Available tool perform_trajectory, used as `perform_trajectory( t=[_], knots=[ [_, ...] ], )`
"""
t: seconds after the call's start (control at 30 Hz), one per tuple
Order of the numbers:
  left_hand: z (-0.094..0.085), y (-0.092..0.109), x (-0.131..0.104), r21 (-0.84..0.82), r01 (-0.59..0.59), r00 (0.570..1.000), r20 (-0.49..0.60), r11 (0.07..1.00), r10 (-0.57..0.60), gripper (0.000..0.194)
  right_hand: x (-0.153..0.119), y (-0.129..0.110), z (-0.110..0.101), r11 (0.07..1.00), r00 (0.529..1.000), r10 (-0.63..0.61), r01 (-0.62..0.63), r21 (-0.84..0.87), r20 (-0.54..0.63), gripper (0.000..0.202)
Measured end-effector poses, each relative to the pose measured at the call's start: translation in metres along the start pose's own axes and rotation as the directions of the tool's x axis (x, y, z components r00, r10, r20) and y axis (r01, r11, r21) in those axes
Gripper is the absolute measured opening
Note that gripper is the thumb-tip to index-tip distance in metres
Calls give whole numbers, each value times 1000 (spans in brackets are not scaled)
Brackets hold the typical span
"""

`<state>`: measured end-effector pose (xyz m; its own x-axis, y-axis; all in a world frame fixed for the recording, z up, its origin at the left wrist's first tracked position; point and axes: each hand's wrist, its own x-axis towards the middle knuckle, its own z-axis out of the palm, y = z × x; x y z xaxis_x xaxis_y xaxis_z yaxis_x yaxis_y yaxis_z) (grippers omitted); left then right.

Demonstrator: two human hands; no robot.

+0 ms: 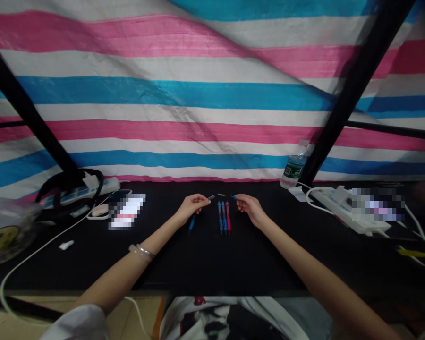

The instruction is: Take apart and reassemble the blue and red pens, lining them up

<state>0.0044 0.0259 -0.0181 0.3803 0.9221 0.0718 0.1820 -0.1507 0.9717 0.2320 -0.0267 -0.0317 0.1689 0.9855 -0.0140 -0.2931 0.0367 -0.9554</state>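
Between my hands, two blue pens (220,218) and a pink pen (228,218) lie side by side on the black table (205,264). My left hand (193,207) pinches a clear pen barrel (210,198), its tip pointing right. Under that hand a blue pen piece (191,225) reaches down toward the table's front. My right hand (248,207) is closed on a small blue pen part (234,197). A thin short piece (221,194), perhaps a refill or spring, lies just beyond the pens.
At the left are a power strip (109,184), black headphones, a lit phone (127,211), a white earbud (66,245) and a cable. A water bottle (293,170) stands back right, near another power strip (350,212). Dark frame bars rise at both sides.
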Motion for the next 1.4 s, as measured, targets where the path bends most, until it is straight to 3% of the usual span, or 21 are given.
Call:
perform_trajectory(
  t=[0.6, 0.77, 1.4],
  knots=[
    [3, 7, -5, 125, -29, 997, 73, 992, 20, 32, -3, 0, 4, 984, 985, -17, 48, -174, 174, 22],
    [4, 7, -6, 152, -34, 993, 114, 988, 17, 36, -1, 1, 6, 997, 989, 36, -27, -70, 143, 20],
    [2, 1, -3, 165, -74, 990, 132, 984, 52, 35, -1, 4, 2, 963, 978, -29, 83, -255, 207, 28]
  ],
)
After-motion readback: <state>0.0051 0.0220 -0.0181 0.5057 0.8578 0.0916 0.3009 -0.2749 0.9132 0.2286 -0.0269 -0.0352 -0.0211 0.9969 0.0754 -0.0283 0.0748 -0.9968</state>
